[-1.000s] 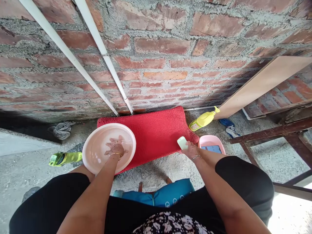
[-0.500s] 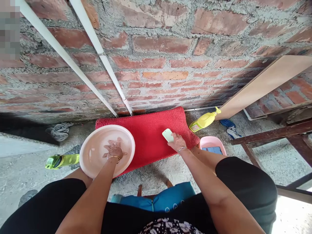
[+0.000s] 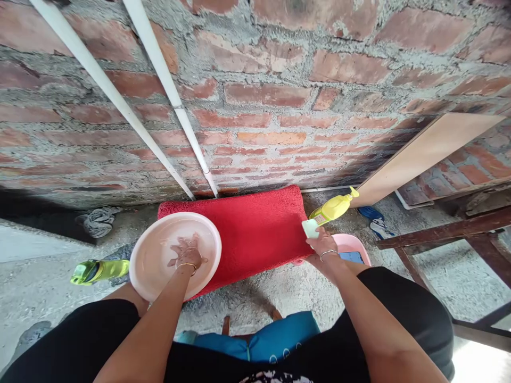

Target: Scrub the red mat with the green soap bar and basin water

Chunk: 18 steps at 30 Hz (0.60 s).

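Observation:
A pale pink basin (image 3: 146, 255) with clear water in it stands on the left part of a red cloth (image 3: 255, 229). My left hand (image 3: 188, 256) is in the basin, fingers spread, holding nothing that I can see. In my right hand (image 3: 321, 242) is a flat, pale green block with rounded corners (image 3: 310, 227); its exact kind is unclear. That hand is over the right end of the cloth, close to a yellow pump bottle (image 3: 334, 207). Partly behind my right wrist is a small pink tub (image 3: 353, 242) with a dark-screened phone (image 3: 351, 257) in it.
A green bottle (image 3: 99, 270) lies left of the basin, near a grey rag (image 3: 98, 221). Brick wall and two white pipes (image 3: 175, 106) rise behind. A board (image 3: 427, 154) leans at right, by a wooden frame (image 3: 443, 229). A blue cushion (image 3: 279, 330) is below me.
My right hand has carried the pale green block rightward from over the cloth's middle to its right end. My left hand stays in the basin. The view has tilted up slightly.

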Available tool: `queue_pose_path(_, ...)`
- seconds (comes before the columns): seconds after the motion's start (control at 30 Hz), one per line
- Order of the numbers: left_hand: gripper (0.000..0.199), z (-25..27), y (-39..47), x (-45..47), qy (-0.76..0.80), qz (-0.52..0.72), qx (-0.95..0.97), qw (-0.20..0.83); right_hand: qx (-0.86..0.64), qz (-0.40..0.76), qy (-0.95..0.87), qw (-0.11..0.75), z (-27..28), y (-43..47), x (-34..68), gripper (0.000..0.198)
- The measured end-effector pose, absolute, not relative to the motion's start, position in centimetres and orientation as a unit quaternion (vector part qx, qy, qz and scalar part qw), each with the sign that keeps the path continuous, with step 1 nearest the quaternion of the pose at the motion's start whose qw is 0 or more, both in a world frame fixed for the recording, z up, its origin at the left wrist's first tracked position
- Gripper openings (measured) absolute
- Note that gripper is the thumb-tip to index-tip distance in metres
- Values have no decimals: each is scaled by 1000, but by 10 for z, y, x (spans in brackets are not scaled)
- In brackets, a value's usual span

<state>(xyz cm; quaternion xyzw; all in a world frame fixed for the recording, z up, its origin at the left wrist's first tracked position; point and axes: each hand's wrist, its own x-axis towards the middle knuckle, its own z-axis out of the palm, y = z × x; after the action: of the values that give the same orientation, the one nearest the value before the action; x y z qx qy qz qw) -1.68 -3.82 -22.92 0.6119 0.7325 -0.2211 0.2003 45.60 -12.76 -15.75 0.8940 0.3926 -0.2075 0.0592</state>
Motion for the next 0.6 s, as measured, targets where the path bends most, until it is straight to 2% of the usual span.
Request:
queue_pose_path(0.13, 105, -221, -37, -13, 730, -232, 612, 197, 785, -254, 561, 72, -162, -106, 350, 58)
queue_pose_path(0.23, 109, -219, -36, -13, 731, -228, 610, 202, 655, -276, 696, 102, -169, -97, 270, 54)
queue_pose_path(0.37, 112, -223, -37, -16, 738, -222, 606, 195, 552, -263, 783, 110, -177, -83, 232, 49)
queue_pose_path(0.47, 113, -225, -37, -16, 737, -226, 608, 190, 611, -248, 746, 91, -177, -68, 267, 45)
queue_pose_path(0.6, 112, -222, -38, -15, 732, -236, 609, 194, 786, -247, 563, 62, -175, -64, 368, 53)
